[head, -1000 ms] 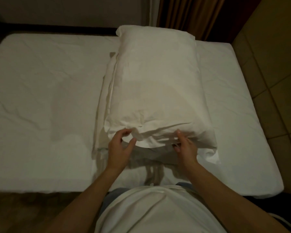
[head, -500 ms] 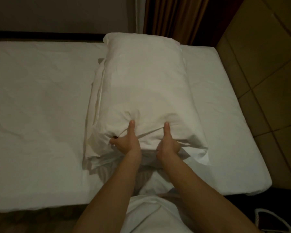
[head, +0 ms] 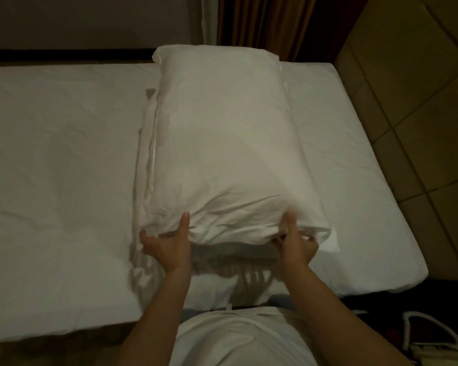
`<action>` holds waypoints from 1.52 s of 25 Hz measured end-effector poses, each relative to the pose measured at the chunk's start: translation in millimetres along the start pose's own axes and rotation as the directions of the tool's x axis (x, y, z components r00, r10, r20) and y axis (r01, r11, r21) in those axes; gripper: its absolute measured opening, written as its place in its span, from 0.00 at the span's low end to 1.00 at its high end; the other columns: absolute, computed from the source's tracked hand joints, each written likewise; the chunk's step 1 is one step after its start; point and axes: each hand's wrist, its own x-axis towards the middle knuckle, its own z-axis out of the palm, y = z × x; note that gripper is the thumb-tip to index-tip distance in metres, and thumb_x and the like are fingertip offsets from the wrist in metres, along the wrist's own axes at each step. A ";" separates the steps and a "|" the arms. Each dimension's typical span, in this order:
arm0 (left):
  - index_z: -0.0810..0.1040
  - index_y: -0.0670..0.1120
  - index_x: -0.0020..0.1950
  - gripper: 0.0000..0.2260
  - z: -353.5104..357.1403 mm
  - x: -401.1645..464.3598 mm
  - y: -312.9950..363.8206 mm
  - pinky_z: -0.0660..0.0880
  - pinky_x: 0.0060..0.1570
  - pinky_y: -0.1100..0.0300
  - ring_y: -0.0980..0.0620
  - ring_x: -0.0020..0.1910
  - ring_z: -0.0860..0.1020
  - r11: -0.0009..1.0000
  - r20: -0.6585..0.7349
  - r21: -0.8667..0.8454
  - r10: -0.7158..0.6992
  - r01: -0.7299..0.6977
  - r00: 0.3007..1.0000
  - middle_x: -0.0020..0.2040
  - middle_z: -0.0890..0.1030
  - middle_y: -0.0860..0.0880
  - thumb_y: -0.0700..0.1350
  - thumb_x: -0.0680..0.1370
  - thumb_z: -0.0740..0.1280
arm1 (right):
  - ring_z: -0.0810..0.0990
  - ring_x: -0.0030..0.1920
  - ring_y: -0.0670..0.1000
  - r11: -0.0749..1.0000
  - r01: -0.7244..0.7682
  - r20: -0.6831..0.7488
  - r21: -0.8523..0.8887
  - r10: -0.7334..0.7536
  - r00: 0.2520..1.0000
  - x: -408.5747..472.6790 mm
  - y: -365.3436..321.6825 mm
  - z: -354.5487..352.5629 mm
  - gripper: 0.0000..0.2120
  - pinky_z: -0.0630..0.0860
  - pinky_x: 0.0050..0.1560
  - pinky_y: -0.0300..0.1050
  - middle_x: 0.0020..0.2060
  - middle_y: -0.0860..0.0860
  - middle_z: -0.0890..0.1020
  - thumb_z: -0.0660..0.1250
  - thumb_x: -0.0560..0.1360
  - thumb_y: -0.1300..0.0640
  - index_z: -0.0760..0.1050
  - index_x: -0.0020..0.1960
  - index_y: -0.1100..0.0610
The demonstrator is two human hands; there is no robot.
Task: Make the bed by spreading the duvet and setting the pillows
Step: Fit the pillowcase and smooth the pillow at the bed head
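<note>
A white pillow [head: 222,138] lies lengthwise across the right part of the bed [head: 58,159], on top of a folded white duvet [head: 146,165] whose layered edges show along the pillow's left side. My left hand [head: 169,241] grips the pillow's near left corner, thumb on top and fingers underneath. My right hand [head: 295,239] grips the near right corner the same way. The near end of the pillow is lifted, with shadow beneath it. What lies under the pillow's middle is hidden.
The white fitted sheet covers the mattress, stretching wide to the left. Brown curtains [head: 265,25] hang behind the bed. A tiled surface [head: 418,107] rises on the right. A white coiled cord and device [head: 423,342] sit at the lower right.
My hands have spread apart from the middle of the pillow's near edge to its two near corners, and the near end has risen off the bed.
</note>
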 end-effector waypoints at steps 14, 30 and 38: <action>0.66 0.50 0.72 0.39 -24.6 12.7 2.0 0.68 0.55 0.57 0.43 0.58 0.73 0.879 0.168 0.406 0.197 -0.250 0.966 0.66 0.63 0.46 0.63 0.66 0.75 | 0.73 0.63 0.64 0.532 0.308 0.089 -0.789 -0.396 0.914 20.3 -16.4 -5.3 0.49 0.72 0.64 0.57 0.68 0.60 0.67 0.66 0.65 0.22 0.63 0.76 0.50; 0.67 0.46 0.74 0.37 13.4 90.0 36.7 0.65 0.67 0.45 0.38 0.67 0.70 0.865 0.187 0.486 0.035 -0.123 0.982 0.70 0.72 0.40 0.71 0.75 0.52 | 0.50 0.80 0.59 -0.615 0.786 0.987 0.067 0.158 0.040 -29.3 -14.9 197.2 0.43 0.43 0.77 0.66 0.79 0.57 0.57 0.42 0.78 0.27 0.54 0.80 0.56; 0.73 0.43 0.63 0.25 20.0 108.0 43.7 0.69 0.51 0.55 0.44 0.54 0.77 0.923 0.078 0.381 0.027 -0.055 0.997 0.55 0.78 0.47 0.62 0.80 0.57 | 0.50 0.80 0.56 -0.636 0.660 0.886 0.400 0.452 -0.101 -22.5 22.1 285.3 0.45 0.43 0.77 0.65 0.79 0.57 0.57 0.44 0.77 0.26 0.55 0.80 0.58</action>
